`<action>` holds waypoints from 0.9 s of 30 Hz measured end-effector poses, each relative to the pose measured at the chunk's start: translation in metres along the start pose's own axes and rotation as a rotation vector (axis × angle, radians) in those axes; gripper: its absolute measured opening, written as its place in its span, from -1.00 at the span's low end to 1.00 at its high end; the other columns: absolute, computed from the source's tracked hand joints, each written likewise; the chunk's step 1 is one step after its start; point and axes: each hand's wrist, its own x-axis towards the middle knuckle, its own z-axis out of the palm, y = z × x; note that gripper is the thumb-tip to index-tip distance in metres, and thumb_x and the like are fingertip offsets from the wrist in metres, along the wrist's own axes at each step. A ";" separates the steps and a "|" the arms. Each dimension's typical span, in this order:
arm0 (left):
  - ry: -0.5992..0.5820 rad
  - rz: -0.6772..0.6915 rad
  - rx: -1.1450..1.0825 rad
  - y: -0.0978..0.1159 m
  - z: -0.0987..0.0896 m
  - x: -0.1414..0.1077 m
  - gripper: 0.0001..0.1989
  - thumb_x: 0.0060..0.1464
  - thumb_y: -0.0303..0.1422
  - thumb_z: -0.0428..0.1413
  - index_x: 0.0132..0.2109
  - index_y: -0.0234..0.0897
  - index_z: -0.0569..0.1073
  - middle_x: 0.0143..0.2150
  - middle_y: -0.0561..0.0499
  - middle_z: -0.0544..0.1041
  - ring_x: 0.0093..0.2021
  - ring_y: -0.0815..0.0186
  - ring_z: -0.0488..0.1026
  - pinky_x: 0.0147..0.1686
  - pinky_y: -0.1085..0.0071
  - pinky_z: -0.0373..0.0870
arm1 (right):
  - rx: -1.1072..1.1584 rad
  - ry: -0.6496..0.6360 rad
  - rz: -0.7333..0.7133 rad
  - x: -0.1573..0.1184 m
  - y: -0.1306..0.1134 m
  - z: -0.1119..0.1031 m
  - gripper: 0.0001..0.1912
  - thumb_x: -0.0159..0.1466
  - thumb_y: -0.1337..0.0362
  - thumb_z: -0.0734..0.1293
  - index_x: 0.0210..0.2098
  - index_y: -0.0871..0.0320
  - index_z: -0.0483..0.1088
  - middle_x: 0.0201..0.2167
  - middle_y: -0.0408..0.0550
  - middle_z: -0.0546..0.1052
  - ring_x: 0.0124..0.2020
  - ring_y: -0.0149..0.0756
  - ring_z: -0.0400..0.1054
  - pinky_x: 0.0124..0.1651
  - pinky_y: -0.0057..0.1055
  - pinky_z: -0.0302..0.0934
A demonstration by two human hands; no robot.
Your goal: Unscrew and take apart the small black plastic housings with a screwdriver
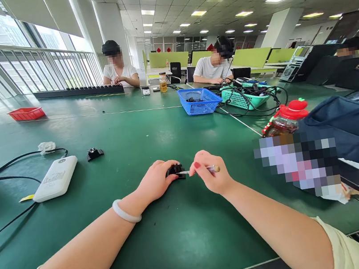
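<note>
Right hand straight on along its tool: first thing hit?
The small black part held by the left hand; the slim tool looks at or nearly at it, depth unclear.

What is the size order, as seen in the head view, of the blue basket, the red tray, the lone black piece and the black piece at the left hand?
1. Blue basket
2. Red tray
3. Lone black piece and black piece at the left hand: not ranked, because the hand partly covers the second.
</note>
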 end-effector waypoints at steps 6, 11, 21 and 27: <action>0.012 0.003 -0.001 -0.004 0.003 0.000 -0.64 0.24 -0.25 0.06 0.16 -0.11 0.43 0.02 -0.03 0.57 0.05 0.12 0.44 0.08 0.16 0.41 | -0.103 -0.022 -0.052 -0.001 0.006 0.005 -0.50 0.44 0.05 0.11 -0.53 0.06 0.44 -0.63 -0.15 0.48 -0.55 -0.34 0.28 -0.26 -0.27 0.25; -0.002 -0.032 -0.005 -0.003 0.004 0.000 -0.46 0.22 -0.28 0.08 0.32 -0.16 0.25 0.06 -0.06 0.56 0.10 0.09 0.41 0.12 0.11 0.36 | -0.132 0.052 0.035 0.001 0.011 0.003 -0.53 0.42 0.07 0.15 -0.51 0.06 0.47 -0.60 -0.15 0.51 -0.47 -0.32 0.38 -0.24 -0.29 0.27; -0.024 -0.051 -0.039 -0.001 0.001 -0.002 -0.33 0.12 -0.24 0.21 0.34 -0.14 0.23 0.10 -0.06 0.54 0.18 0.06 0.34 0.18 0.08 0.31 | 0.000 0.176 0.240 0.000 0.008 -0.001 -0.46 0.40 -0.01 0.13 -0.61 0.08 0.39 -0.69 -0.13 0.37 -0.52 -0.28 0.34 -0.37 -0.32 0.23; -0.026 -0.042 -0.042 -0.003 0.002 -0.001 -0.38 0.12 -0.29 0.21 0.31 -0.16 0.27 0.04 -0.05 0.57 0.14 0.07 0.37 0.14 0.10 0.34 | -0.064 -0.099 0.257 0.002 0.005 0.009 -0.52 0.39 0.08 0.13 -0.59 0.09 0.39 -0.65 -0.16 0.41 -0.48 -0.33 0.33 -0.25 -0.35 0.21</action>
